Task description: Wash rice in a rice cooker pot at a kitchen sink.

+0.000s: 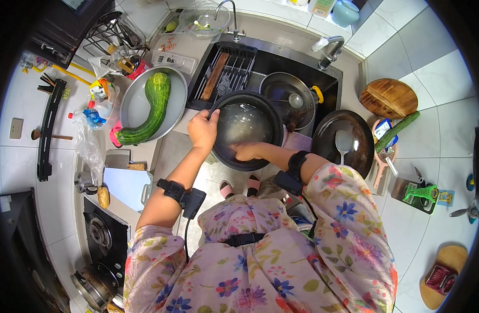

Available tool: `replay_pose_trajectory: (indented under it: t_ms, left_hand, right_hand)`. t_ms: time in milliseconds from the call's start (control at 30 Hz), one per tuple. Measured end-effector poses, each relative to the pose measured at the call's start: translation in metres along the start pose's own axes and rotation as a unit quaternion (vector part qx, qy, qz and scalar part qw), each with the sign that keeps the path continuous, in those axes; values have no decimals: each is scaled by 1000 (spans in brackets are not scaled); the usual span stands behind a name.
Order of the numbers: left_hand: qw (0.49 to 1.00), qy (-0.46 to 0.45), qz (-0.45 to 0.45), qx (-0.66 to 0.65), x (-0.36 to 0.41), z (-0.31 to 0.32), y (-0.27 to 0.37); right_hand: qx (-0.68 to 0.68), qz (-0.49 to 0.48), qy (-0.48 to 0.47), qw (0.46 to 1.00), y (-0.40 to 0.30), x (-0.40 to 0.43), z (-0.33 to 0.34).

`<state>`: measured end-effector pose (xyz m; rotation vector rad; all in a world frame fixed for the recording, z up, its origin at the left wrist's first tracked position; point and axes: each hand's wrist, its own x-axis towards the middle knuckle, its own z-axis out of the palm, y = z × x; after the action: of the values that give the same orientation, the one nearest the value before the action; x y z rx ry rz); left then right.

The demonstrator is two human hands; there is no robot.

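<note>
My left hand [203, 131] grips the left rim of a round dark pot [276, 113] that holds cloudy water. The pot is in front of me, by the near edge of the sink. My right hand [245, 151] reaches inside the pot, its fingertips in or near the water; what they touch is hidden. Behind the pot, a larger metal pan [265, 84] with a small strainer [295, 100] in it stands in the black sink [329, 82]. To the right lies a dark wok [321, 137] with a metal spatula [344, 141] in it.
At left, a large green gourd [157, 105] lies in a metal basin [135, 88]. A drying rack [239, 64] sits in the sink's left part under a faucet [235, 23]. A cleaver [118, 158], a cutting board [126, 186] and a gas stove [102, 234] are nearer on the left.
</note>
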<state>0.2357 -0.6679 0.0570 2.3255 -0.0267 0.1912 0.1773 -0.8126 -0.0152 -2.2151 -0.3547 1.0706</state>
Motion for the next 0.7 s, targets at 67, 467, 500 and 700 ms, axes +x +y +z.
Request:
replay_pose_trajectory:
  t_ms: [67, 467, 500, 700]
  left_hand:
    - [1000, 11, 4, 7, 0, -1, -8]
    - [999, 13, 13, 33, 0, 0, -2]
    - [999, 17, 20, 30, 1, 0, -1]
    - [1000, 4, 2, 17, 1, -2, -4]
  right_hand:
    - [16, -8, -18, 1000, -28, -10, -9]
    - [-331, -125, -19, 935, 15, -11, -16]
    - [-373, -118, -24, 920, 18, -12, -19]
    - [-432, -152, -7, 889, 31, -15, -36]
